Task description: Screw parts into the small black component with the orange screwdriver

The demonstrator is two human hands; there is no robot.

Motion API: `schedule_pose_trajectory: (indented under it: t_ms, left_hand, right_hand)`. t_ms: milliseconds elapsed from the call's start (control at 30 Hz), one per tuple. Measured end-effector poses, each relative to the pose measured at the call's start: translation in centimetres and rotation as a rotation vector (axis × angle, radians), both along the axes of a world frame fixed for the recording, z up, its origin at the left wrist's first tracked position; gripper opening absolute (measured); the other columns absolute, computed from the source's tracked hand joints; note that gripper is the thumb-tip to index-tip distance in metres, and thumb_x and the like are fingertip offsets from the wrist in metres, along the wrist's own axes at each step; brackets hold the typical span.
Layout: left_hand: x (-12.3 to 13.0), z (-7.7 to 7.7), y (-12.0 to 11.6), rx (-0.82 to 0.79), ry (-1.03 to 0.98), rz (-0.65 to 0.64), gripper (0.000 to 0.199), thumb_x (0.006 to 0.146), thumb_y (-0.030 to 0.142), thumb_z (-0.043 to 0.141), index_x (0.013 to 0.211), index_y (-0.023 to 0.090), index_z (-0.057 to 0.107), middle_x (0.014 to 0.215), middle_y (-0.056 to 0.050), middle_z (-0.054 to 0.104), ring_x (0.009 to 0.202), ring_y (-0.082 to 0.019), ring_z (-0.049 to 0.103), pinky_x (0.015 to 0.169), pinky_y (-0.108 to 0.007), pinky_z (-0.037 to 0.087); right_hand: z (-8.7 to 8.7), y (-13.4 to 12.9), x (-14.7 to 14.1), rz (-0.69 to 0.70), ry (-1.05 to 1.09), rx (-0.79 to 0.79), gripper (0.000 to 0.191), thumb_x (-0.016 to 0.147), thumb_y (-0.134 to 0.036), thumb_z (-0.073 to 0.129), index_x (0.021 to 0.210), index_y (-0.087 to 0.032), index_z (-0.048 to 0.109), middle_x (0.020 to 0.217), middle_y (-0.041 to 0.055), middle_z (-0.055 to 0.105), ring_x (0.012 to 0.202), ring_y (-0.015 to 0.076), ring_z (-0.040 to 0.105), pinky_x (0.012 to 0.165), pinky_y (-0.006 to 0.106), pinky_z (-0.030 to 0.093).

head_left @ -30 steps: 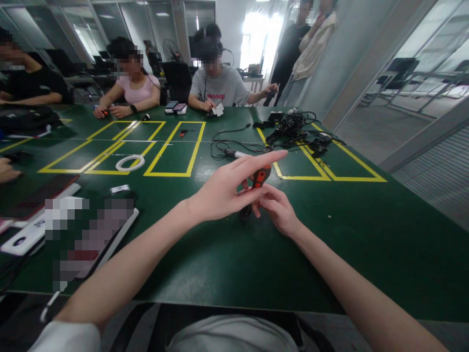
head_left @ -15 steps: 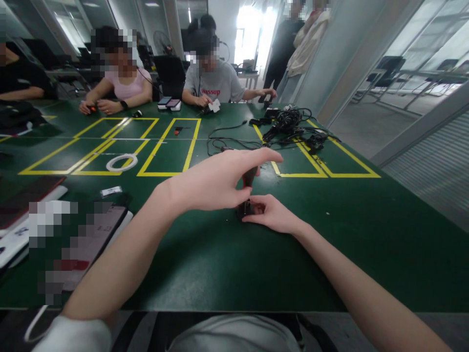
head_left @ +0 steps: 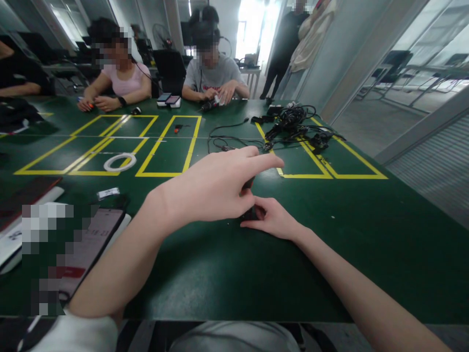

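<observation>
Just changed: tool (head_left: 249,184) more covered by left hand (head_left: 216,186), only dark slivers in view; tilt and progress unreadable, both hands apparently at one object. Location of tool: table, right of and nearer than white ring (head_left: 133,160). Left hand: palm down, wrist bent, index stretched rightward, thumb tucked beneath beside tool; grip hidden, cannot be told. Right hand (head_left: 274,218): low, right of and nearer than ring, thumb and index bent around dark base (head_left: 248,213); firmness of pinch not discernible. Cables (head_left: 293,117): right of and beyond ring.
</observation>
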State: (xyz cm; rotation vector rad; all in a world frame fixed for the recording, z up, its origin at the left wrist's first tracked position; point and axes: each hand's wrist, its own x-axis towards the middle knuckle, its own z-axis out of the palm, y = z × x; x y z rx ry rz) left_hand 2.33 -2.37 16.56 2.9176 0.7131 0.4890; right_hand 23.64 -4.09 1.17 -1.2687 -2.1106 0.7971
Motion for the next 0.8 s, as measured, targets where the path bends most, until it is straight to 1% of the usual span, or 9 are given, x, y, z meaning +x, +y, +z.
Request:
schedule_pose_trajectory:
  t_ms: [67, 167, 300, 400, 500, 600, 700, 800]
  left_hand:
    - [-0.2, 0.2, -0.2, 0.017, 0.029, 0.001, 0.050, 0.087, 0.010, 0.051, 0.135, 0.022, 0.062, 0.124, -0.010, 0.067, 0.102, -0.022, 0.069, 0.081, -0.030, 0.053]
    - [0.1, 0.1, -0.3, 0.063, 0.047, 0.040, 0.044, 0.091, 0.011, 0.049, 0.131, 0.022, 0.064, 0.124, -0.010, 0.066, 0.099, -0.022, 0.069, 0.081, -0.030, 0.053]
    - [0.9, -0.1, -0.6, 0.125, 0.068, 0.114, 0.037, 0.094, 0.016, 0.049, 0.127, 0.019, 0.064, 0.114, -0.010, 0.068, 0.096, -0.023, 0.069, 0.083, -0.034, 0.054]
    - [1.0, -0.1, -0.9, 0.144, 0.080, 0.091, 0.038, 0.092, 0.015, 0.050, 0.127, 0.019, 0.064, 0.117, -0.010, 0.066, 0.101, -0.024, 0.067, 0.087, -0.035, 0.054]
    - [0.9, -0.2, -1.1, 0.142, 0.084, 0.060, 0.041, 0.093, 0.013, 0.048, 0.131, 0.021, 0.062, 0.127, -0.011, 0.061, 0.096, -0.021, 0.067, 0.082, -0.033, 0.055]
    - [1.0, -0.5, -1.0, 0.184, 0.068, 0.093, 0.041, 0.094, 0.014, 0.046, 0.132, 0.020, 0.061, 0.132, -0.013, 0.057, 0.090, -0.019, 0.067, 0.076, -0.032, 0.055]
    - [1.0, -0.7, -0.9, 0.209, 0.050, 0.085, 0.040, 0.091, 0.012, 0.049, 0.128, 0.018, 0.063, 0.136, -0.014, 0.055, 0.094, -0.021, 0.067, 0.078, -0.033, 0.055]
    - [1.0, -0.6, -1.0, 0.188, 0.065, 0.059, 0.041, 0.090, 0.011, 0.050, 0.127, 0.019, 0.063, 0.136, -0.013, 0.055, 0.092, -0.020, 0.067, 0.078, -0.033, 0.055]
  right_hand:
    - [0.1, -0.1, 0.0, 0.013, -0.007, -0.002, 0.029, 0.078, -0.039, 0.083, 0.093, -0.019, 0.068, 0.059, -0.0077, 0.049, 0.054, 0.0115, 0.043, 0.055, 0.025, 0.031]
    - [0.1, -0.1, 0.0, 0.020, -0.011, -0.004, 0.030, 0.079, -0.039, 0.082, 0.098, -0.019, 0.069, 0.060, -0.0075, 0.050, 0.054, 0.0115, 0.043, 0.055, 0.025, 0.031]
    - [-0.3, 0.0, 0.1, 0.017, 0.012, 0.016, 0.028, 0.077, -0.039, 0.083, 0.090, -0.019, 0.067, 0.060, -0.0070, 0.049, 0.053, 0.0114, 0.042, 0.054, 0.025, 0.030]
    - [-0.3, -0.1, 0.2, 0.030, 0.030, -0.008, 0.028, 0.077, -0.040, 0.082, 0.085, -0.019, 0.065, 0.060, -0.0065, 0.049, 0.054, 0.0115, 0.043, 0.053, 0.025, 0.031]
    - [0.1, -0.1, 0.4, 0.068, 0.044, -0.069, 0.024, 0.080, -0.038, 0.078, 0.085, -0.019, 0.065, 0.061, -0.0060, 0.050, 0.054, 0.0115, 0.044, 0.053, 0.025, 0.032]
    - [0.4, -0.1, 0.5, 0.082, 0.050, -0.096, 0.020, 0.080, -0.035, 0.077, 0.086, -0.019, 0.066, 0.060, -0.0061, 0.050, 0.054, 0.0112, 0.044, 0.053, 0.025, 0.033]
    - [0.4, -0.1, 0.5, 0.067, 0.062, -0.097, 0.022, 0.077, -0.035, 0.079, 0.086, -0.018, 0.067, 0.059, -0.0065, 0.049, 0.053, 0.0109, 0.043, 0.052, 0.025, 0.032]
    - [0.2, 0.0, 0.6, 0.072, 0.085, -0.128, 0.023, 0.078, -0.036, 0.079, 0.087, -0.018, 0.069, 0.060, -0.0061, 0.050, 0.054, 0.0111, 0.043, 0.053, 0.025, 0.033]
